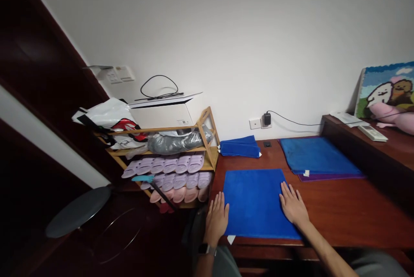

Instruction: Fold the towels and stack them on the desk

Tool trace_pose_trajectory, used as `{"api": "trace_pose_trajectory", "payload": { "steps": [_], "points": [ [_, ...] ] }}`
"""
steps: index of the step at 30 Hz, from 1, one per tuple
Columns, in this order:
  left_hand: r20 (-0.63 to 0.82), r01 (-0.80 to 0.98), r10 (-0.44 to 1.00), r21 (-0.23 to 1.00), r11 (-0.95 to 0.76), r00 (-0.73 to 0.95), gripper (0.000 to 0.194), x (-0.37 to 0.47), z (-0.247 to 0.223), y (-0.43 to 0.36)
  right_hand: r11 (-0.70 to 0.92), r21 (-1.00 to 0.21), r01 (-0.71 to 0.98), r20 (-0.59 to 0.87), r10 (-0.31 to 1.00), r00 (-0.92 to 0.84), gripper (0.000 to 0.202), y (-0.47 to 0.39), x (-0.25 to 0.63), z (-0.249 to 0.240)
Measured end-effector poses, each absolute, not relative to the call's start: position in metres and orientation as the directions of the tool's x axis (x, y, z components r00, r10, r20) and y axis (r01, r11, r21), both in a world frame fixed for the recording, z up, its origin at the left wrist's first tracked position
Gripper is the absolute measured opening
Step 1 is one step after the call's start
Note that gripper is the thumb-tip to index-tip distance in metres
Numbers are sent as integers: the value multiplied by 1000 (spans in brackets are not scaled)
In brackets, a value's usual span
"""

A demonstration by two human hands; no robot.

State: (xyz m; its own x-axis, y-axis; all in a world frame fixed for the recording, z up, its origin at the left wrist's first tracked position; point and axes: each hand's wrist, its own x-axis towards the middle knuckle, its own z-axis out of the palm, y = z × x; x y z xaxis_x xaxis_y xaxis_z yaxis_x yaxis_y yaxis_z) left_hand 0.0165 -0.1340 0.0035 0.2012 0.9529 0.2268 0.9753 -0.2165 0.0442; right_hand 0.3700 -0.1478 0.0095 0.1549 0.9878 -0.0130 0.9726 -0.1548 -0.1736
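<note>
A blue cloth (257, 203) lies spread out flat on the wooden table (343, 212), with a small white tag at its lower left corner. My left hand (217, 216) rests at the cloth's left edge, palm down, and wears a watch at the wrist. At the right edge lies my right hand (293, 205), palm down with fingers spread. Neither hand grips anything. Behind the spread cloth is a folded blue cloth (239, 146). Further right, another blue cloth (318, 155) lies over a purple cloth (331, 177).
To the left stands a wooden rack (211, 156) with rows of slippers, bags and a white box (161, 115). A round stool (79, 212) is beyond it. A raised shelf (397, 147) at the right holds a remote (372, 133) and a pink plush toy.
</note>
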Motion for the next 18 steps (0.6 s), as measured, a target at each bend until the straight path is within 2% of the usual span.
{"api": "trace_pose_trajectory", "payload": {
  "steps": [2,4,7,9,12,15,18],
  "points": [
    [279,971,936,40,-235,215,56,1,3,-149,-146,-188,971,55,986,159,67,-150,371,12],
    [374,967,905,65,-245,204,53,-5,3,-168,-83,-200,976,193,973,122,62,-158,374,14],
    [497,959,856,144,-245,144,46,-6,2,-201,113,-184,976,418,908,-27,46,-189,384,13],
    [510,941,846,186,-284,155,39,-7,1,-221,243,-158,957,502,854,-134,36,-220,393,10],
    [506,905,829,194,-378,238,33,-8,-1,-238,377,-101,921,556,789,-262,28,-266,405,4],
    [559,888,774,134,-440,299,39,-11,-7,-243,460,-34,887,584,730,-356,40,-292,416,3],
    [635,883,694,40,-468,339,36,-16,-14,-244,502,21,865,579,699,-420,44,-298,425,4]
  ]
}}
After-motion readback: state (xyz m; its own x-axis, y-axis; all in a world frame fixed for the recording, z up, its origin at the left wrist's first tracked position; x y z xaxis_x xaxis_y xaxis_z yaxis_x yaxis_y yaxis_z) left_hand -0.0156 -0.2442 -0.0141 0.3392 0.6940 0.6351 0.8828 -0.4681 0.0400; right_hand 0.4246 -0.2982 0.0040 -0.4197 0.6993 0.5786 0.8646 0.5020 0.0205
